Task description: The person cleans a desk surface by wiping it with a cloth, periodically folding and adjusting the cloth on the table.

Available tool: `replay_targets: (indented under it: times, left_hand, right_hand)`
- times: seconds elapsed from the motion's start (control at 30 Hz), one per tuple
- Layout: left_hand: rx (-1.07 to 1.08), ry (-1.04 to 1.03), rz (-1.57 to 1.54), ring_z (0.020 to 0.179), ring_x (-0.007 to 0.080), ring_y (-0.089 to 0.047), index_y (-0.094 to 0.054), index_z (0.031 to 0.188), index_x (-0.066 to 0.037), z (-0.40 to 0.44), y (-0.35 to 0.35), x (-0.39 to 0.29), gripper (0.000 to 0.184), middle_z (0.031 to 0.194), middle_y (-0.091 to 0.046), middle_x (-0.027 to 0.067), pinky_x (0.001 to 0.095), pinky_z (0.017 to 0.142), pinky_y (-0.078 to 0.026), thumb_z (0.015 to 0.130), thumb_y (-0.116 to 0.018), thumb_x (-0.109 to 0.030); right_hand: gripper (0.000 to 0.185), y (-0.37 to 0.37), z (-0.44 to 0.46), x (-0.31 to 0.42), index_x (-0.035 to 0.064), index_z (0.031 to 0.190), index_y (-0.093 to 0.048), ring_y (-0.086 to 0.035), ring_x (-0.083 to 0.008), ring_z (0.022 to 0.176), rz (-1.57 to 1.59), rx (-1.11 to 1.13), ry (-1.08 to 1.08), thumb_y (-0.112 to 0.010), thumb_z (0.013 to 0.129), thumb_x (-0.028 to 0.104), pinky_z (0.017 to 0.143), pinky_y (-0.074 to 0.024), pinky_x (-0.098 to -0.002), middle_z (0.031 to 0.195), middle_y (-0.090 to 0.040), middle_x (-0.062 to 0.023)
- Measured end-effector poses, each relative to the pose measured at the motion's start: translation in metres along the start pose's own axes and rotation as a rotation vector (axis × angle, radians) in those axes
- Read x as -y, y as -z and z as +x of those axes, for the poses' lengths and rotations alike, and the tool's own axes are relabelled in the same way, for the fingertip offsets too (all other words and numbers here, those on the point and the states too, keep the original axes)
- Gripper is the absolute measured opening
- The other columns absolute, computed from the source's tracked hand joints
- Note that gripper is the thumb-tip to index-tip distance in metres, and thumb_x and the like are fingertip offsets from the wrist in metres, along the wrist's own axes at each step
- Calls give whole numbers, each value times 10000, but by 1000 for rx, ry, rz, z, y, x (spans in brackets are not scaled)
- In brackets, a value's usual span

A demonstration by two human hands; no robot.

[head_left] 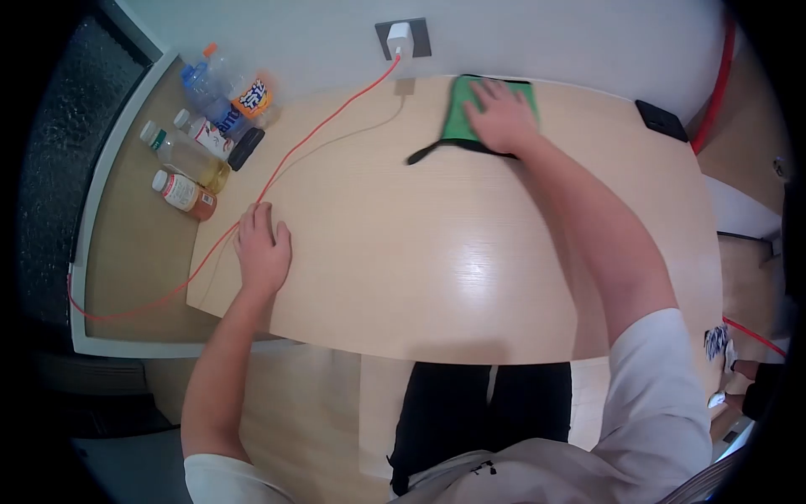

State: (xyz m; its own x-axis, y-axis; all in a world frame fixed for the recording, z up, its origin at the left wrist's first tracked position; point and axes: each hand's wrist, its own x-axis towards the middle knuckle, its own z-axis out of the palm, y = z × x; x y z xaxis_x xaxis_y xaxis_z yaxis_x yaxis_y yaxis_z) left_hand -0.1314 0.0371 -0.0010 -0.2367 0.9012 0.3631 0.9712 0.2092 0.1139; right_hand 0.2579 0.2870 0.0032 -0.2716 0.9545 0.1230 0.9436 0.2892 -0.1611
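My right hand (pixel 504 119) lies flat with its fingers spread on a green cloth (pixel 457 124) with black edging and a black loop. The cloth is spread near the back edge of the wooden table (pixel 395 252), against the wall. On the left of the table, my left hand (pixel 264 252) rests palm down with its fingers stretched out. Its fingertips are beside a red cable (pixel 290 154); whether they touch it I cannot tell.
Several drink bottles (pixel 189 160) stand at the back left beside a small black object (pixel 246 149). The cable runs from a white charger (pixel 400 38) in the wall socket. A black phone (pixel 661 120) lies at the back right corner. Part of another person (pixel 751 391) shows at far right.
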Motion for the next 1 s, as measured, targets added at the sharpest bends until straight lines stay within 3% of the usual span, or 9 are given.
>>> replay_targets:
  times: [0.17, 0.3, 0.6, 0.73, 0.87, 1.0]
  left_hand:
    - [-27, -4, -13, 1370, 385, -482, -544, 1385, -52, 1, 0, -1, 481, 1454, -537, 198, 526, 1153, -347, 958, -604, -266]
    - [-6, -5, -63, 1368, 379, -486, -553, 1382, -46, 1, -5, 3, 475, 1440, -550, 193, 522, 1151, -355, 969, -602, -276]
    - [8, -21, -78, 1370, 372, -489, -551, 1375, -19, 5, -1, 7, 449, 1434, -554, 196, 522, 1157, -348, 988, -582, -245]
    - [45, -12, -53, 1390, 368, -465, -524, 1401, -29, 5, 0, 7, 460, 1459, -530, 192, 522, 1178, -312, 994, -570, -237]
    - [68, -16, 11, 1413, 370, -435, -486, 1440, -40, 3, -3, 10, 480, 1489, -498, 189, 530, 1190, -285, 1002, -555, -225]
    - [59, -13, -5, 1408, 378, -438, -481, 1442, -38, 3, 0, 7, 474, 1477, -501, 193, 542, 1177, -292, 1006, -548, -214]
  right_hand:
    - [682, 24, -34, -105, 186, 1649, -299, -201, -268, 1599, -68, -30, -170, -303, 1069, 545, 1295, -164, -494, 1730, -243, -66]
    - [687, 29, -60, -137, 188, 1651, -292, -212, -271, 1595, -98, -43, -264, -311, 1069, 553, 1291, -175, -503, 1727, -251, -65]
    - [694, 36, -57, -186, 189, 1650, -291, -230, -279, 1586, -102, -25, -170, -335, 1065, 558, 1281, -193, -519, 1725, -250, -67]
    - [640, 37, -39, -221, 185, 1645, -299, -254, -280, 1575, -203, 16, -111, -344, 1083, 487, 1272, -204, -536, 1714, -268, -91]
    - [614, 28, -22, -262, 186, 1612, -381, -326, -298, 1537, -142, -59, 54, -378, 1074, 482, 1259, -263, -462, 1677, -343, -113]
    - [625, 45, -36, -241, 153, 1589, -422, -361, -311, 1516, 0, -67, -17, -400, 1065, 491, 1247, -294, -421, 1655, -381, -120]
